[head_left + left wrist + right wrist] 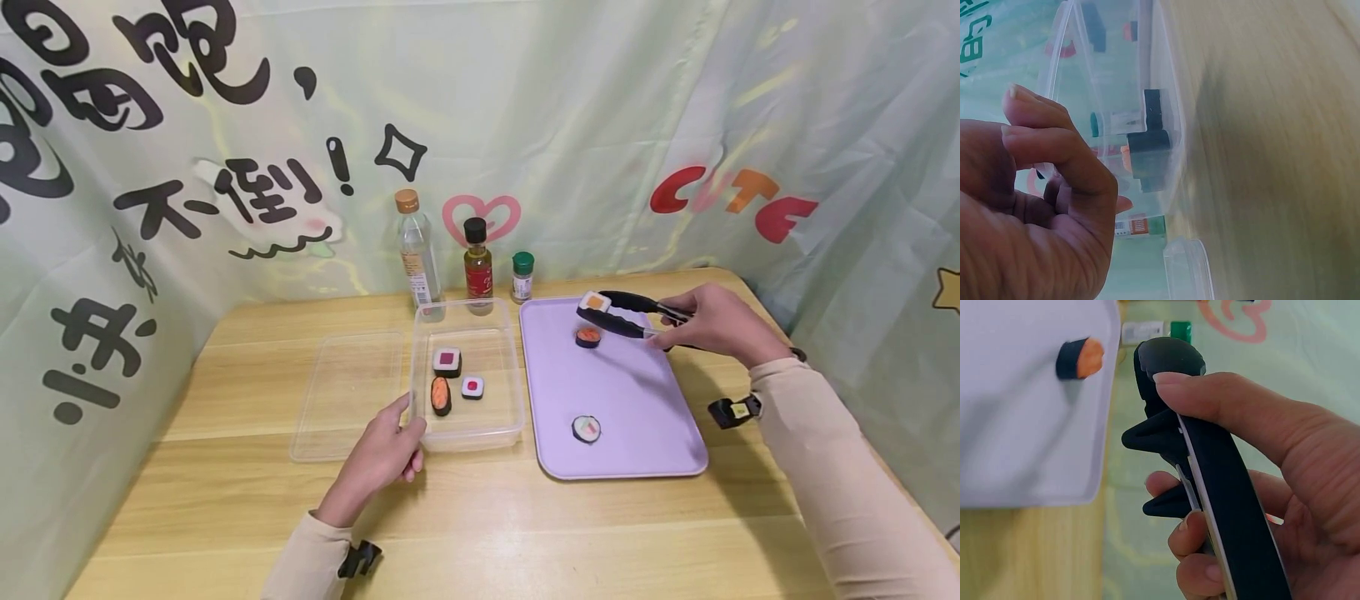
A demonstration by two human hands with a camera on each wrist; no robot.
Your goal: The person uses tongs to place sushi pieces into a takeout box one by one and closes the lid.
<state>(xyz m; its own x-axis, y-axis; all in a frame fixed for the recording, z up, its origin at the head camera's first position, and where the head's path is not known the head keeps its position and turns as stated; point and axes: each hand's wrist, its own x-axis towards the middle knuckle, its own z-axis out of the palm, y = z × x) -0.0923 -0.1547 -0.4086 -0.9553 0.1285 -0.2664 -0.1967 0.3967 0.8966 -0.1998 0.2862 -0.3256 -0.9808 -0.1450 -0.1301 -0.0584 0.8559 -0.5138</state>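
Note:
My right hand (723, 321) grips black tongs (626, 323), also seen from close up in the right wrist view as tongs (1229, 506). Pinched in their tips is a square sushi piece (595, 302) with an orange centre, held over the far part of the lilac tray (622, 454). On that tray lie an orange-topped sushi (588, 337) and a round roll (587, 429). With thumb and fingers, my left hand (382, 450) holds the near left corner of the clear plastic box (480, 439). Inside it are two square rolls (447, 362) and an orange-topped sushi (441, 396).
A clear lid (348, 400) lies left of the box. Behind the box stand a tall clear bottle (418, 258) and a dark sauce bottle (478, 267); a green-capped jar (522, 277) is right of them. A printed cloth (570, 150) hangs behind the wooden table (525, 533).

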